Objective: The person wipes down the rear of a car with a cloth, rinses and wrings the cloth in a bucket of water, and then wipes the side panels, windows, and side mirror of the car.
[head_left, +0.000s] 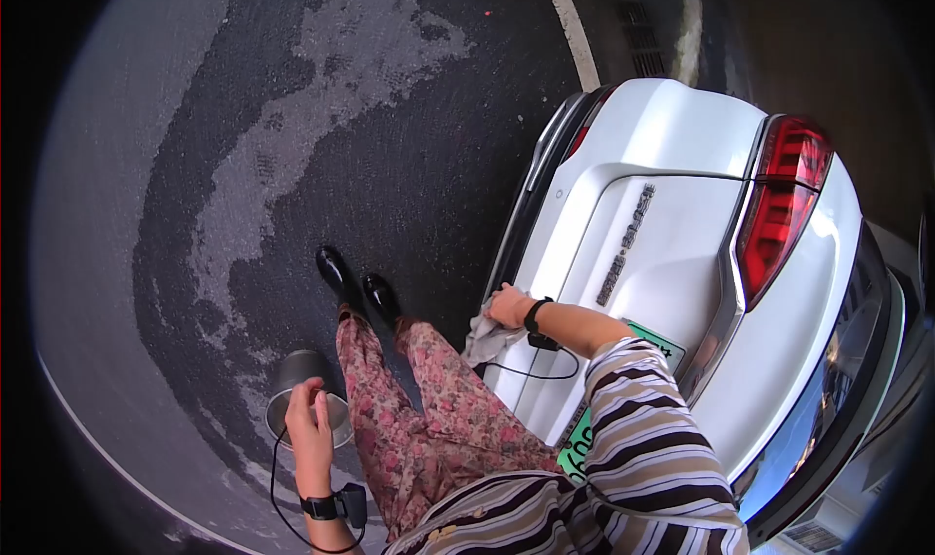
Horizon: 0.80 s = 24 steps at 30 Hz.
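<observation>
My right hand (506, 307) is closed on a light grey cloth (492, 339), pressed against the lower rear edge of a white car (672, 136). A black band circles that wrist, and a thin cable loops below it over the white paint. On the other side of my body, my left hand (310, 428) hangs with nothing in it, its fingers loosely bent and thumb apart. It is in front of a grey bucket (304, 368) on the ground and hides part of its rim. What is inside the bucket cannot be made out.
A red tail light (787, 200), raised lettering (626, 243) and a green number plate (577, 448) are on the car's rear. My black shoes (339, 271) stand on dark asphalt with a paler wet-looking patch (321, 97). A white line (573, 29) runs beyond the car.
</observation>
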Tool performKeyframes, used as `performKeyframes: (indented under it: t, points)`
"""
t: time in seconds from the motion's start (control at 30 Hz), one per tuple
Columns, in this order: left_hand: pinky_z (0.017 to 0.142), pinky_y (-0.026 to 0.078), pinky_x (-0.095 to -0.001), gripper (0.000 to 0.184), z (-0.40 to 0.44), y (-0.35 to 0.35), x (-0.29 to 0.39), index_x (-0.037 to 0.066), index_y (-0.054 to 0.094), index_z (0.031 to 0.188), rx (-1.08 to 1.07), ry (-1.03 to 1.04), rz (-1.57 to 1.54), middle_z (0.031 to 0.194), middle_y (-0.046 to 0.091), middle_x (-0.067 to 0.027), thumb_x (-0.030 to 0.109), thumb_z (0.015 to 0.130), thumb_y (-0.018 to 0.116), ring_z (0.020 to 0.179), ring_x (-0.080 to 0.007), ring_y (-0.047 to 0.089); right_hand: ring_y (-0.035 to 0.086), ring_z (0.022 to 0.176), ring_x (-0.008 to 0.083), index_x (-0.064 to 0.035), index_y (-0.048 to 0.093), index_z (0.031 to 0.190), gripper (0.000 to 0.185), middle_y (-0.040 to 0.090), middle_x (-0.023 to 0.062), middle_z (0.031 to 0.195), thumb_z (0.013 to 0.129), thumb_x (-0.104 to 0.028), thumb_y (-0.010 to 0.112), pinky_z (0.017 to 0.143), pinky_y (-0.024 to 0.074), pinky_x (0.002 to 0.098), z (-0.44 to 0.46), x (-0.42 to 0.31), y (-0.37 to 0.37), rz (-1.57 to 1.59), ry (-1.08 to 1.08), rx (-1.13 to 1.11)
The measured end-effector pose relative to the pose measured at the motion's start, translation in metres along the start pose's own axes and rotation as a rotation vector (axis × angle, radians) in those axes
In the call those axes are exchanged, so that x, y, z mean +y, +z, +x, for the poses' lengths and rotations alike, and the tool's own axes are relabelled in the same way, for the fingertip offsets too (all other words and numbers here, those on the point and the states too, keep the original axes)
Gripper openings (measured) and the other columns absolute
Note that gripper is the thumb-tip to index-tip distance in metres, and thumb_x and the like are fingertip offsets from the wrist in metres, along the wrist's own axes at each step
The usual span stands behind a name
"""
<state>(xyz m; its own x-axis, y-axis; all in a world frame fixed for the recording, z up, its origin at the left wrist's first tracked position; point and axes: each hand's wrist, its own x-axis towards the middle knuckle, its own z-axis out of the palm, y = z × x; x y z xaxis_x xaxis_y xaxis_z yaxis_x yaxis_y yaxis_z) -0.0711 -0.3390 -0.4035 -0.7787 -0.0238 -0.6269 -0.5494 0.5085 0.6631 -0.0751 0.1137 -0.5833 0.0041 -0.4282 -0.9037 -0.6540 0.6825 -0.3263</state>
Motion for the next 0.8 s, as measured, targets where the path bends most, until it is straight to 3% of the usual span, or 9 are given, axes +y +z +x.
performKeyframes:
  t: [0.13, 0.23, 0.37, 0.43, 0.5, 0.57, 0.7, 0.77, 0.8]
  points:
    - [0.08, 0.048, -0.0319, 0.017, 0.052, 0.013, 0.016, -0.002, 0.058, 0.104, 0.003, 0.044, -0.215, 0.096, 0.063, -0.0153, 0.01, 0.093, 0.052, 0.088, -0.0267, 0.063, 0.057, 0.106, 0.0205, -0.0227, 0.069, 0.101, 0.022, 0.067, 0.0001, 0.098, 0.083, -0.022, 0.056, 0.091, 0.0386, 0.0435, -0.04, 0.059, -0.049, -0.182, 0.153, 0.082]
    - [0.079, 0.049, -0.0303, 0.019, 0.112, 0.035, 0.052, 0.001, 0.058, 0.107, -0.135, 0.137, -0.311, 0.102, 0.062, -0.0138, 0.011, 0.091, 0.056, 0.092, -0.0238, 0.063, 0.056, 0.107, 0.0212, -0.02, 0.073, 0.091, 0.02, 0.067, 0.0006, 0.098, 0.082, -0.022, 0.055, 0.091, 0.0376, 0.0434, -0.06, 0.112, -0.092, -0.282, 0.325, 0.099]
    - [0.101, 0.038, -0.0396, 0.034, 0.185, 0.121, 0.129, 0.005, 0.056, 0.12, -0.359, 0.514, -0.136, 0.135, 0.045, -0.018, 0.025, 0.092, 0.057, 0.124, -0.0332, 0.044, 0.056, 0.108, 0.0251, -0.0134, 0.072, 0.1, 0.024, 0.066, 0.0065, 0.107, 0.084, -0.021, 0.056, 0.092, 0.0381, 0.0485, -0.1, 0.172, -0.14, -0.167, 0.376, 0.117]
    - [0.11, 0.026, -0.043, 0.043, 0.219, 0.169, 0.17, 0.009, 0.052, 0.129, -0.573, 0.379, -0.303, 0.147, 0.031, -0.0197, 0.034, 0.094, 0.052, 0.134, -0.0384, 0.031, 0.055, 0.11, 0.0252, -0.0133, 0.072, 0.102, 0.025, 0.066, 0.007, 0.11, 0.083, -0.021, 0.057, 0.093, 0.0381, 0.0491, -0.12, 0.193, -0.163, -0.137, 0.419, 0.104]
    - [0.112, 0.023, -0.0427, 0.049, 0.25, 0.226, 0.204, 0.012, 0.045, 0.138, -0.629, 0.406, -0.23, 0.152, 0.022, -0.0213, 0.039, 0.097, 0.046, 0.139, -0.0378, 0.025, 0.054, 0.113, 0.0269, -0.0122, 0.071, 0.101, 0.027, 0.065, 0.0077, 0.109, 0.081, -0.023, 0.057, 0.094, 0.0386, 0.0495, -0.133, 0.228, -0.18, -0.057, 0.408, 0.062]
    - [0.115, 0.016, -0.04, 0.06, 0.279, 0.284, 0.235, 0.01, 0.033, 0.145, -0.693, 0.231, -0.59, 0.155, 0.015, -0.0208, 0.047, 0.099, 0.037, 0.144, -0.033, 0.015, 0.053, 0.114, 0.0266, -0.0125, 0.07, 0.1, 0.027, 0.065, 0.0074, 0.108, 0.08, -0.026, 0.057, 0.092, 0.0398, 0.0461, -0.143, 0.247, -0.183, 0.083, 0.344, 0.021]
    - [0.114, 0.017, -0.0319, 0.078, 0.312, 0.388, 0.265, -0.002, 0.027, 0.145, -0.928, -0.087, -0.951, 0.155, 0.017, -0.0156, 0.06, 0.097, 0.031, 0.143, -0.0222, 0.016, 0.064, 0.099, 0.0334, -0.004, 0.069, 0.096, 0.031, 0.068, 0.0177, 0.102, 0.079, -0.027, 0.057, 0.084, 0.049, 0.044, -0.155, 0.27, -0.22, 0.444, 0.274, -0.092]
    - [0.112, 0.022, -0.0294, 0.087, 0.31, 0.39, 0.298, 0.0, 0.019, 0.148, -1.197, -0.464, -1.12, 0.151, 0.025, -0.0106, 0.066, 0.093, 0.033, 0.137, -0.0195, 0.027, 0.063, 0.098, 0.0342, -0.0017, 0.068, 0.094, 0.031, 0.068, 0.0205, 0.098, 0.078, -0.027, 0.058, 0.086, 0.049, 0.0418, -0.163, 0.301, -0.224, 0.731, 0.302, -0.071]
    - [0.112, 0.022, -0.0296, 0.085, 0.306, 0.406, 0.295, 0.002, 0.02, 0.148, -1.077, -0.408, -1.15, 0.151, 0.026, -0.0113, 0.065, 0.093, 0.034, 0.137, -0.0198, 0.028, 0.063, 0.098, 0.0346, -0.0006, 0.068, 0.092, 0.032, 0.068, 0.022, 0.096, 0.077, -0.027, 0.059, 0.086, 0.0491, 0.0408, -0.167, 0.316, -0.225, 0.88, 0.315, -0.06]
